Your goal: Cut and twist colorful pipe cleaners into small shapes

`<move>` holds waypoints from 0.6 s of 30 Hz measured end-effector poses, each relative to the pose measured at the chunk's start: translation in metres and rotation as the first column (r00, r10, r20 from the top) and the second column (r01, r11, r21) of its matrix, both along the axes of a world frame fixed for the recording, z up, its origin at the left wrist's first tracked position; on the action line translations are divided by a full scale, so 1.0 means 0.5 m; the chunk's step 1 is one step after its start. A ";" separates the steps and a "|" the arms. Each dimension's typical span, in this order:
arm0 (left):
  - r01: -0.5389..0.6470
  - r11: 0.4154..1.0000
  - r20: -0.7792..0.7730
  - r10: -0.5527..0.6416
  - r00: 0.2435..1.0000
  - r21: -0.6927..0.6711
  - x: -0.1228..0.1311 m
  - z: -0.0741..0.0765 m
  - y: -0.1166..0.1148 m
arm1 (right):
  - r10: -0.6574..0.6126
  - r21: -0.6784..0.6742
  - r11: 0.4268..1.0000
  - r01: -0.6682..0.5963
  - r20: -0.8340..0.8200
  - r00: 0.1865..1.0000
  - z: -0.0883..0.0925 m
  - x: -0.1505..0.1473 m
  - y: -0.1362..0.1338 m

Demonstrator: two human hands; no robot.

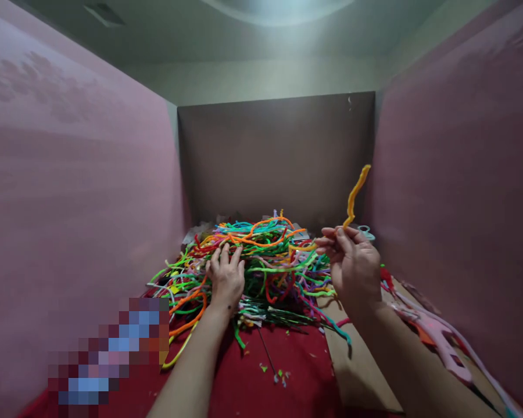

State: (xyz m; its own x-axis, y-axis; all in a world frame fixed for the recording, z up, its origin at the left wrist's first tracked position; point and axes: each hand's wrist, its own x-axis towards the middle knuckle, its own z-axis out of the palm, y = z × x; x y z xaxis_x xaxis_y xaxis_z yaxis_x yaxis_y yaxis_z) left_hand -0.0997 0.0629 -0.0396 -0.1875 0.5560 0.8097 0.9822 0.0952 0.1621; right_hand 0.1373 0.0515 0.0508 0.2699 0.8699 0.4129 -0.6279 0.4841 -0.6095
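A large tangled pile of colourful pipe cleaners (pixel 261 270) lies in front of me, in orange, green, red, blue and other colours. My left hand (pixel 226 281) rests palm down on the pile's near left side, its fingers spread and not closed round anything I can see. To the right, my right hand (pixel 353 261) is raised above the surface. Between thumb and fingers it pinches a bent yellow-orange pipe cleaner (pixel 352 197), whose free end points up. Another yellow length (pixel 303 248) lies by its fingertips; whether they touch it I cannot tell.
A pink glue gun (pixel 447 342) with a cord lies at the right, near a cardboard sheet (pixel 353 371). Small scraps (pixel 279 377) dot the red cloth (pixel 235 389). Pink panels (pixel 70 191) flank both sides, and a brown panel (pixel 274 162) stands behind. One patch at left is pixelated.
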 end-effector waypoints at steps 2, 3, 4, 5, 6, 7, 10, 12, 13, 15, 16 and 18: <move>0.020 0.998 0.014 -0.021 1.000 0.062 0.009 0.011 -0.009 | -0.008 -0.045 0.999 0.003 -0.104 0.995 0.014 0.023 -0.002; 0.037 0.996 0.031 -0.040 0.999 0.084 0.014 0.016 -0.013 | -0.016 -0.041 0.999 0.011 -0.135 0.991 0.016 0.032 -0.002; 0.061 0.993 0.057 -0.067 0.996 0.103 0.019 0.021 -0.017 | -0.016 -0.033 0.999 0.011 -0.157 0.987 0.016 0.038 -0.003; 0.094 0.988 0.091 -0.106 0.990 0.120 0.025 0.025 -0.021 | -0.002 -0.029 1.000 -0.003 -0.172 0.985 0.014 0.042 -0.004; 0.139 0.981 0.134 -0.158 0.978 0.139 0.033 0.030 -0.027 | 0.026 -0.036 0.999 -0.034 -0.185 0.982 0.011 0.043 -0.005; 0.197 0.967 0.186 -0.225 0.956 0.160 0.043 0.035 -0.033 | 0.067 -0.058 0.995 -0.081 -0.201 0.977 0.006 0.041 -0.006; 0.458 0.865 0.439 -0.499 0.747 0.204 0.087 0.052 -0.059 | 0.218 -0.169 0.947 -0.271 -0.278 0.935 -0.013 0.025 -0.011; 0.676 0.703 0.721 -0.585 0.373 0.221 0.124 0.062 -0.077 | 0.297 -0.236 0.895 -0.380 -0.320 0.900 -0.030 0.009 -0.012; 0.761 0.593 0.818 -0.555 0.150 0.262 0.141 0.065 -0.084 | 0.318 -0.264 0.871 -0.413 -0.337 0.886 -0.040 0.000 -0.013; 0.775 0.472 0.872 -0.448 -0.199 0.419 0.169 0.065 -0.091 | 0.373 -0.299 0.825 -0.481 -0.352 0.859 -0.065 -0.017 -0.014; 0.746 0.472 0.871 -0.381 -0.308 0.470 0.177 0.064 -0.091 | 0.398 -0.312 0.802 -0.508 -0.354 0.846 -0.079 -0.025 -0.015; 0.670 0.535 0.856 -0.288 -0.429 0.515 0.182 0.058 -0.087 | 0.417 -0.313 0.791 -0.526 -0.353 0.837 -0.106 -0.040 -0.016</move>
State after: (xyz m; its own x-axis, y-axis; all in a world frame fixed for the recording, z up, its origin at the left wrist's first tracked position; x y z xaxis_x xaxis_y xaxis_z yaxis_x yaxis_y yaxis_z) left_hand -0.0088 0.0194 -0.0108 -0.0377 0.9947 0.0961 -0.4558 -0.1027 0.8841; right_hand 0.1174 0.0437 -0.0021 -0.1703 0.9854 -0.0034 -0.8711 -0.1522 -0.4669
